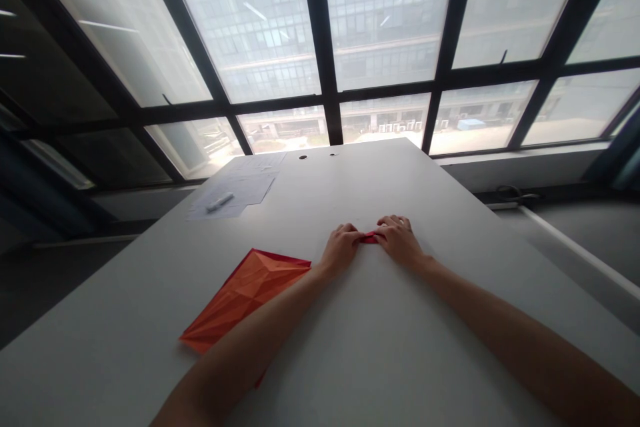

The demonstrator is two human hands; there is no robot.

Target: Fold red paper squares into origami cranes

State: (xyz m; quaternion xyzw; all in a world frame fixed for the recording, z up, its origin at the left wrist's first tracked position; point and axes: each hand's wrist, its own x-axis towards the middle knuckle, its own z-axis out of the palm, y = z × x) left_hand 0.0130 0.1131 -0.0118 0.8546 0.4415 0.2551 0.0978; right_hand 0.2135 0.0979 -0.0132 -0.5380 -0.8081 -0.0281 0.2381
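My left hand (341,247) and my right hand (399,238) rest close together on a white table (380,333), fingers curled. Between them lies a small red folded piece of paper (369,237), and both hands pinch it at its ends. Most of that piece is hidden under my fingers. A larger orange-red creased sheet of paper (245,297) lies flat on the table to the left, partly under my left forearm.
White printed sheets (243,190) with a white marker (220,201) on them lie at the table's far left. Two small holes (317,155) sit near the far edge. Large windows with dark frames rise behind the table.
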